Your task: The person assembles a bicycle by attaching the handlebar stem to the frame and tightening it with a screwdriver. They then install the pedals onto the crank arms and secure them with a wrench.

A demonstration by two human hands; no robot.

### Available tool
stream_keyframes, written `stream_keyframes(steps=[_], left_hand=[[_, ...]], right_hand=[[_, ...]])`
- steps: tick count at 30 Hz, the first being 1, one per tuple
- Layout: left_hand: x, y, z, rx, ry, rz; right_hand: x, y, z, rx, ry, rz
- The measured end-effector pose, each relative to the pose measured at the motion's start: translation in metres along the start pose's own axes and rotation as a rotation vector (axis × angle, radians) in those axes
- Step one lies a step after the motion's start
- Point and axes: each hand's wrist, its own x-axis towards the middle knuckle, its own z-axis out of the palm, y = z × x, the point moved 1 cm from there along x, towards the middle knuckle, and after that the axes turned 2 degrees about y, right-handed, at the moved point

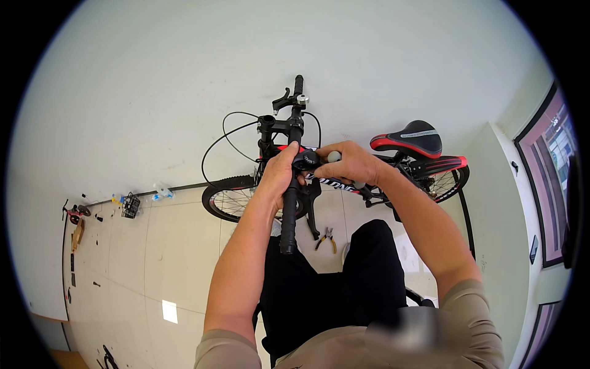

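A black bicycle handlebar (288, 218) points toward me, and a round black gear shifter (306, 161) is fitted on it. My left hand (279, 172) is closed around the bar beside the shifter, its thumb lying along the top. Just right of the shifter, my right hand (351, 163) is closed on a tool with a rounded grey end (334, 157); its working tip is hidden, so its kind is unclear. A black brake lever (312, 218) hangs below the near grip. On the far side of the bar are a silver bell (302, 99) and another brake lever (282, 98).
The bicycle stands along a white wall (184, 80), its red and black saddle (409, 140) at right. Yellow-handled pliers (327, 240) lie on the tiled floor beneath. Farther left are a black wire basket (130, 205), plastic packaging (162, 192) and scattered small parts.
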Motion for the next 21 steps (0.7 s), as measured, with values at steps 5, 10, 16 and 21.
stream_keyframes(steps=[5, 10, 16, 21], left_hand=[[-0.002, 0.000, -0.002, -0.021, 0.010, -0.017], [-0.006, 0.002, 0.006, -0.051, 0.025, -0.039], [-0.006, -0.003, 0.002, -0.072, 0.034, -0.050], [-0.021, -0.002, 0.003, -0.161, 0.003, -0.082]], right_hand=[[-0.034, 0.010, 0.014, 0.085, 0.274, -0.090], [-0.111, 0.091, -0.008, 0.266, 0.762, -0.050], [-0.235, 0.197, -0.037, 1.224, 1.168, 0.094], [-0.277, 0.227, 0.006, 1.542, 1.149, 0.214]])
